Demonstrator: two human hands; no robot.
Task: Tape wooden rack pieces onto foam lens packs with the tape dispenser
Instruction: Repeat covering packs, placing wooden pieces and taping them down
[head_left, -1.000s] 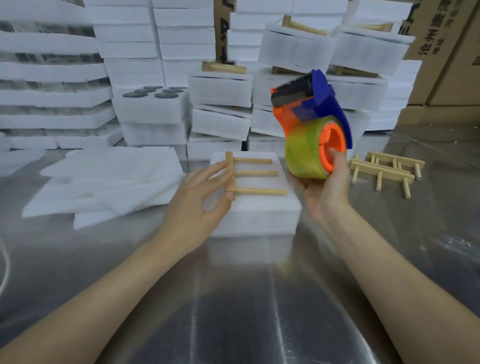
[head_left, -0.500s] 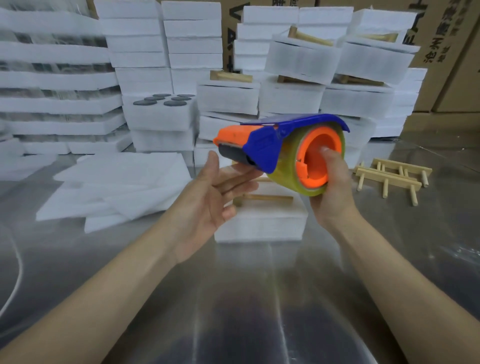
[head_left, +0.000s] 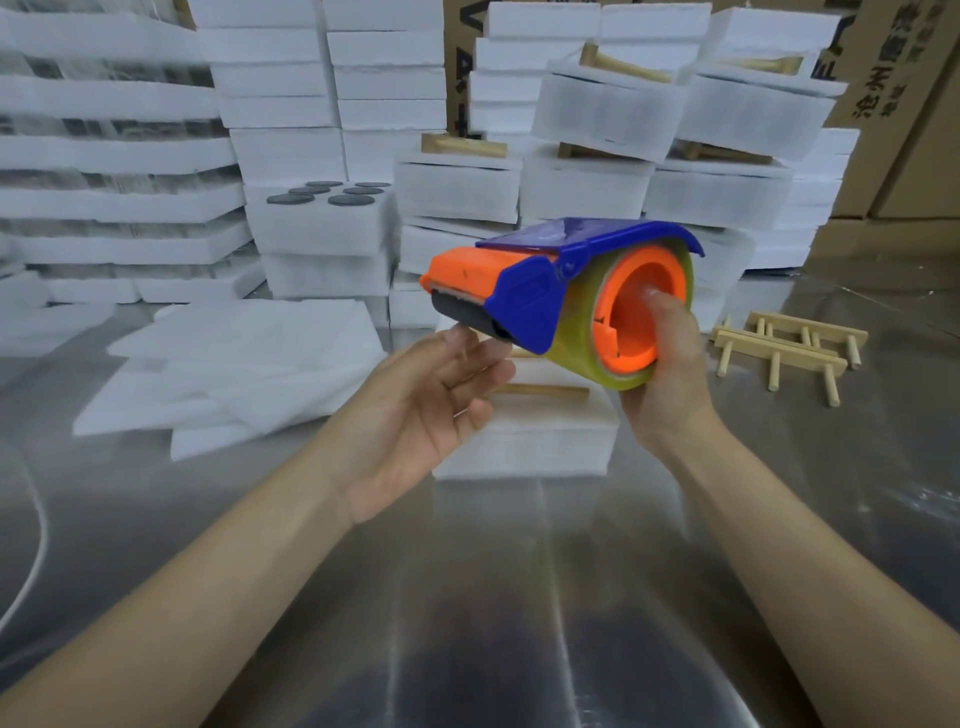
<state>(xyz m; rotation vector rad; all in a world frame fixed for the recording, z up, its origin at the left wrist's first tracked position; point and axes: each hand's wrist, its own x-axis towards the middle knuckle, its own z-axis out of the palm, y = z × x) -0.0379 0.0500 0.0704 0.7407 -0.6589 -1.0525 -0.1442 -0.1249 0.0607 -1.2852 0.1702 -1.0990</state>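
An orange and blue tape dispenser (head_left: 545, 291) with a yellowish tape roll is held up in front of me. My right hand (head_left: 670, 374) grips it, thumb inside the orange core. My left hand (head_left: 431, 400) is palm up with relaxed fingers, its fingertips at the dispenser's black roller end. Below and behind them a white foam lens pack (head_left: 524, 436) lies on the table with a wooden rack piece (head_left: 540, 391) on top, mostly hidden by the hands and dispenser.
A second wooden rack piece (head_left: 789, 351) lies on the shiny metal table (head_left: 493, 597) to the right. Loose foam sheets (head_left: 234, 364) lie at left. Stacks of foam packs (head_left: 587, 182) fill the back, cardboard boxes (head_left: 909, 130) at back right.
My right hand swung the dispenser down from upright to lying sideways, its cutter end pointing left. My left hand left the rack piece, turned palm up and rose to the dispenser's front end.
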